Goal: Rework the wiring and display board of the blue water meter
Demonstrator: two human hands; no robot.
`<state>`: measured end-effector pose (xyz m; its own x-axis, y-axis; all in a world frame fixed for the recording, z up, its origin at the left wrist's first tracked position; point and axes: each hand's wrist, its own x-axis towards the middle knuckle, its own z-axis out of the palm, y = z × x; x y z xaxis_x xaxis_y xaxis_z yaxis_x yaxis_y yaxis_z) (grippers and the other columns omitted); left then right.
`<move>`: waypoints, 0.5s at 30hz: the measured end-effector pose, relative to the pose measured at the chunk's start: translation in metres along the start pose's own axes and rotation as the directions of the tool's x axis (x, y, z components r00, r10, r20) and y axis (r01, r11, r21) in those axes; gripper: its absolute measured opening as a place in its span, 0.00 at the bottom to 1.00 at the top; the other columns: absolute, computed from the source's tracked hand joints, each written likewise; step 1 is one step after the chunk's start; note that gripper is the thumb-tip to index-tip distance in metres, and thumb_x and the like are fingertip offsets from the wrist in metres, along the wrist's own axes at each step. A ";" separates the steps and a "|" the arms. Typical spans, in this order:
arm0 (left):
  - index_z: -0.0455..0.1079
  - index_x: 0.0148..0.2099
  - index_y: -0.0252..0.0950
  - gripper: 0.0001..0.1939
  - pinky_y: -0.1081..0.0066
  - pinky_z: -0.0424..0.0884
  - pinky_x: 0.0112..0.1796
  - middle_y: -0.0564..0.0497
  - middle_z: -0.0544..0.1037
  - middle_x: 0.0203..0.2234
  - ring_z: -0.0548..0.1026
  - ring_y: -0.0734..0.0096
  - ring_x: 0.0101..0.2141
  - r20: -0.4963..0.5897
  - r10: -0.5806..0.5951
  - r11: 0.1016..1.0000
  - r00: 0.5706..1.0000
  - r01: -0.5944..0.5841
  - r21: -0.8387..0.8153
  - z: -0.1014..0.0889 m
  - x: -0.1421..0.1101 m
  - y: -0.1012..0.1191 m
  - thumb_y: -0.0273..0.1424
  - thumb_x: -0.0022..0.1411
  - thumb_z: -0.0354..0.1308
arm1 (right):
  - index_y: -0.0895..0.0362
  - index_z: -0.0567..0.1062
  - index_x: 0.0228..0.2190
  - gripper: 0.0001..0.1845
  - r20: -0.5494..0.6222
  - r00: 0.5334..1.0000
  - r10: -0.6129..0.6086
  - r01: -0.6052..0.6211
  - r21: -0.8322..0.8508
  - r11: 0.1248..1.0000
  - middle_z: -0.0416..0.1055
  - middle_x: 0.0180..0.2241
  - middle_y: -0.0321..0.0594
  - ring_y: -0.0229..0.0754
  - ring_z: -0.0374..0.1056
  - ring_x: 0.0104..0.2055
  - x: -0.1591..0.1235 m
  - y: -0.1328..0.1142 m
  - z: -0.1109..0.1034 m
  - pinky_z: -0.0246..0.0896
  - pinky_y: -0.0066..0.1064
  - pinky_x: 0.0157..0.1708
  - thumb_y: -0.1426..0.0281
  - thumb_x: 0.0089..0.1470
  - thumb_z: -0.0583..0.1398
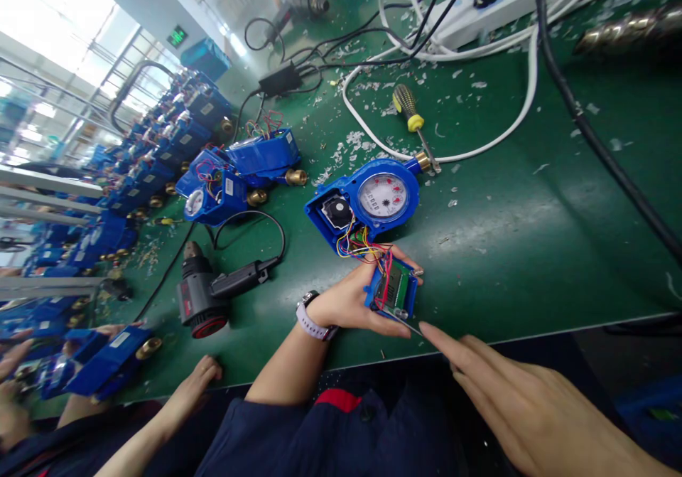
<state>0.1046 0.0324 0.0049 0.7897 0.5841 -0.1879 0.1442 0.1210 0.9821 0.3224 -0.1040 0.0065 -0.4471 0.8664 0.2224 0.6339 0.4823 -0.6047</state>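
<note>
My left hand [349, 299], with a watch on its wrist, is closed around a small blue display module [409, 293] with a green circuit board and an LCD. Colored wires [367, 244] run from the module to a blue water meter [383, 196], which lies just beyond it with its round dial up and its side compartment uncovered. My right hand [495, 377] is closed on a thin metal tool [414, 329], whose tip reaches the module's near edge. The tool's kind is hard to make out, and its rear part is hidden by the hand.
A yellow-black screwdriver [408, 107] lies by the meter's brass fitting. A heat gun [202, 296] rests at left, near more blue meters [218, 189]. Cables and a power strip [479, 11] cross the back amid plastic scraps. A co-worker's hand [205, 370] is at left.
</note>
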 end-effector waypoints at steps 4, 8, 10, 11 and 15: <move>0.57 0.55 0.41 0.46 0.54 0.66 0.57 0.43 0.68 0.51 0.72 0.56 0.52 0.002 -0.005 0.997 1.000 0.005 -0.073 0.000 0.001 -0.002 0.33 0.37 0.77 | 0.58 0.55 0.64 0.27 0.078 0.996 0.053 -0.064 0.137 0.988 0.73 0.50 0.45 0.42 0.76 0.40 0.019 0.001 0.003 0.76 0.32 0.35 0.76 0.65 0.46; 0.58 0.54 0.40 0.46 0.53 0.64 0.59 0.43 0.68 0.50 0.72 0.56 0.51 -0.012 -0.001 0.998 1.000 0.000 -0.061 0.000 0.001 -0.004 0.34 0.35 0.78 | 0.50 0.61 0.63 0.32 0.100 0.995 0.021 -0.049 0.293 0.955 0.76 0.45 0.36 0.37 0.76 0.38 0.037 0.004 -0.007 0.74 0.25 0.32 0.82 0.60 0.45; 0.60 0.54 0.40 0.45 0.52 0.62 0.60 0.43 0.68 0.51 0.72 0.55 0.52 -0.016 -0.003 0.999 1.000 0.002 -0.047 -0.001 0.001 -0.004 0.35 0.35 0.78 | 0.51 0.65 0.60 0.33 0.091 0.996 -0.004 -0.022 0.288 0.957 0.78 0.39 0.35 0.35 0.76 0.31 0.042 0.007 -0.014 0.70 0.22 0.26 0.84 0.57 0.45; 0.60 0.54 0.40 0.45 0.52 0.61 0.61 0.42 0.68 0.51 0.71 0.54 0.52 -0.013 -0.006 0.999 1.000 0.005 -0.034 -0.001 0.001 -0.004 0.35 0.35 0.78 | 0.52 0.67 0.59 0.33 0.091 0.996 -0.011 -0.014 0.272 0.962 0.78 0.35 0.34 0.35 0.75 0.28 0.042 0.008 -0.018 0.68 0.21 0.23 0.84 0.56 0.45; 0.58 0.56 0.40 0.46 0.51 0.56 0.63 0.42 0.68 0.52 0.70 0.53 0.54 0.003 0.019 1.000 1.000 -0.019 -0.003 -0.002 0.000 -0.005 0.35 0.36 0.77 | 0.52 0.70 0.57 0.33 0.142 0.989 -0.033 0.005 0.198 0.980 0.78 0.32 0.31 0.33 0.73 0.26 0.039 0.015 -0.028 0.65 0.20 0.23 0.84 0.54 0.47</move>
<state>0.1027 0.0335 0.0001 0.7940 0.5839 -0.1690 0.1273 0.1121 0.9855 0.3320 -0.0597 0.0279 -0.5528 0.8228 0.1320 0.4941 0.4512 -0.7432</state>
